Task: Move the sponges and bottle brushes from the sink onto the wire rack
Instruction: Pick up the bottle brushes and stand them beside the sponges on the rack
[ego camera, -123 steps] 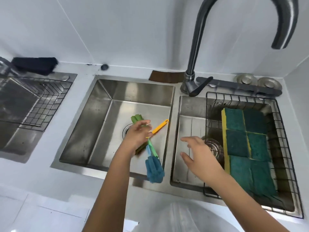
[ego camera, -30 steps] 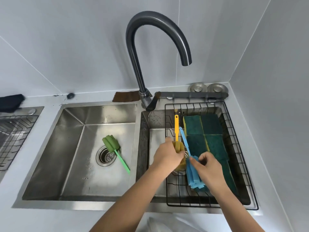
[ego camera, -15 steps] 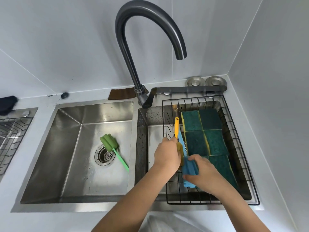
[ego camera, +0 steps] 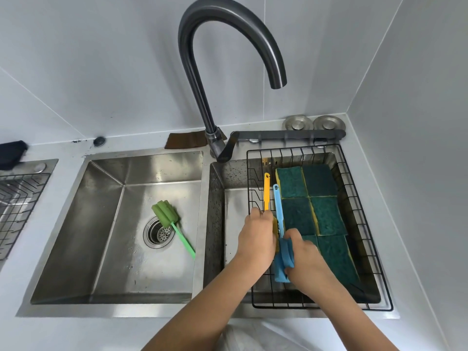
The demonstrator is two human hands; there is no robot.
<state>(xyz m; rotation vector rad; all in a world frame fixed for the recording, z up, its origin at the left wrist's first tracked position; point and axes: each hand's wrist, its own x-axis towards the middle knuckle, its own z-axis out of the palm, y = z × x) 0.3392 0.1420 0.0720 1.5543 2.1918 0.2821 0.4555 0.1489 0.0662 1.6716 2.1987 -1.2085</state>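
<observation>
A black wire rack (ego camera: 364, 225) sits in the right sink basin. Several green-and-yellow sponges (ego camera: 310, 198) lie flat in it. My left hand (ego camera: 257, 238) grips the yellow bottle brush (ego camera: 267, 192) over the rack's left part, its handle pointing away from me. Beside it, my right hand (ego camera: 302, 258) holds the blue bottle brush (ego camera: 278, 206) by its blue foam head, right against the sponges. A green bottle brush (ego camera: 168, 220) lies in the left sink basin (ego camera: 106, 224), its head next to the drain.
A tall dark curved faucet (ego camera: 210, 97) rises between the basins, its spout over the rack's far end. A dark rail (ego camera: 291, 135) and two round metal plugs (ego camera: 314, 122) sit behind the rack. Another wire rack (ego camera: 15, 198) is at the far left. White walls close in behind and right.
Both hands went from the left basin to the rack with the yellow and blue brushes. In the last second the two brushes have drawn closer together beside the sponges.
</observation>
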